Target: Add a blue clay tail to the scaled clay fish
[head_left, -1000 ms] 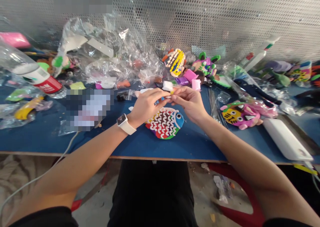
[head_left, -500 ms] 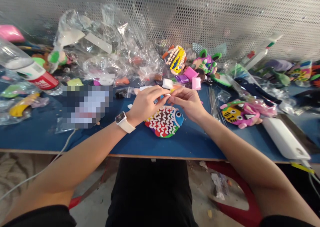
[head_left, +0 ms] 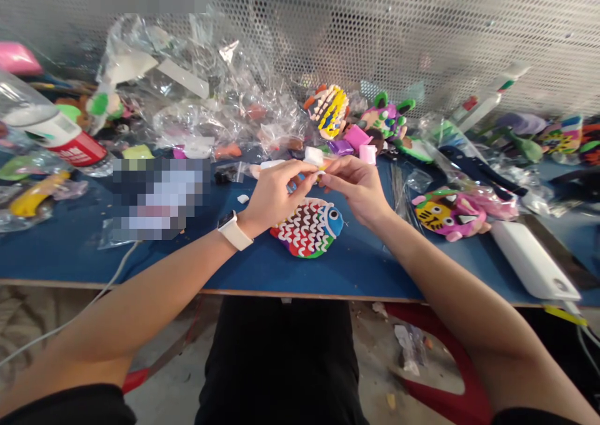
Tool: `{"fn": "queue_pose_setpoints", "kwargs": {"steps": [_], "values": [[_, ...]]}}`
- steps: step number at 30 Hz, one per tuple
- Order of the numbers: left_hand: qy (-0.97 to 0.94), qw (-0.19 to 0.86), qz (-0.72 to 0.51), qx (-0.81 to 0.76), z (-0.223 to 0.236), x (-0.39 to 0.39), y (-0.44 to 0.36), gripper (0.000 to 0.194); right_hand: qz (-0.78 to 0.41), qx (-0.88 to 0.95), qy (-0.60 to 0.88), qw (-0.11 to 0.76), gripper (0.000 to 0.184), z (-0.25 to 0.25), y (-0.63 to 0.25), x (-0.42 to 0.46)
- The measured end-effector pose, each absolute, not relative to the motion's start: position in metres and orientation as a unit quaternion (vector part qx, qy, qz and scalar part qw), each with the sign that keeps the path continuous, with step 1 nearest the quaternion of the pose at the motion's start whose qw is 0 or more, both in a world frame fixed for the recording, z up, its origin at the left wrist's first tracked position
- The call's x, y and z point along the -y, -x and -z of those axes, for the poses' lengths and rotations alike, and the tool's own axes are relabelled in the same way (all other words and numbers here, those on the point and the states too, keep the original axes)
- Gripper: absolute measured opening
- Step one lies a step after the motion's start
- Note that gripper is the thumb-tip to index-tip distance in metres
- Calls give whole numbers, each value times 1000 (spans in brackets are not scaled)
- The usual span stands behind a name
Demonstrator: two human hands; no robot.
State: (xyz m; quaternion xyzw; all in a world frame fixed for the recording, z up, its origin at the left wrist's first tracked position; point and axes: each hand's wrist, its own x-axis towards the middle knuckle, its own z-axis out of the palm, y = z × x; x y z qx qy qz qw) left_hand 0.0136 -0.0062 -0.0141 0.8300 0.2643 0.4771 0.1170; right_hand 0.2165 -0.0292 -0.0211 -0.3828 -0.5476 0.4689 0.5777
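A clay fish [head_left: 307, 231] with wavy white scale lines and a blue head lies flat on the blue table. Above its upper edge, my left hand [head_left: 279, 194] and my right hand [head_left: 360, 190] meet fingertip to fingertip. Both pinch a small piece of white clay [head_left: 320, 174], mostly covered by the fingers. Part of the fish's tail side is hidden behind my left hand. Left of that hand sits a loose white clay bit [head_left: 242, 199]. Just behind the fingers are a white clay block [head_left: 314, 155] and a pink clay block [head_left: 368, 154].
Clear plastic bags [head_left: 225, 100] are heaped at the back left near a bottle [head_left: 70, 137]. To the right lie a pink and yellow clay figure [head_left: 450, 214] and a white power bank [head_left: 534, 259]. A perforated metal panel [head_left: 398, 31] stands behind the table [head_left: 300, 281].
My fingertips have shifted slightly over the white clay, which shows less between them. The loose white bit at the left is now more exposed beside my left hand.
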Motion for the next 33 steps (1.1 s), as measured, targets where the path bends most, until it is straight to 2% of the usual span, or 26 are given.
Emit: {"fn": "queue_pose_setpoints", "kwargs": {"steps": [5, 14, 20, 28, 33], "values": [[-818, 191, -462, -284, 17, 4, -15, 32, -448, 560, 392, 576, 44, 21, -216, 31], [-789, 283, -463, -288, 17, 6, -16, 29, -385, 606, 395, 574, 37, 26, -218, 27], [-792, 301, -450, -283, 12, 8, -16, 34, -376, 613, 403, 565, 40, 27, -219, 27], [-802, 284, -446, -277, 13, 6, -16, 25, -386, 619, 383, 566, 39, 27, -219, 27], [-802, 287, -447, -272, 15, 5, -15, 25, -393, 621, 399, 549, 44, 27, -220, 27]]}}
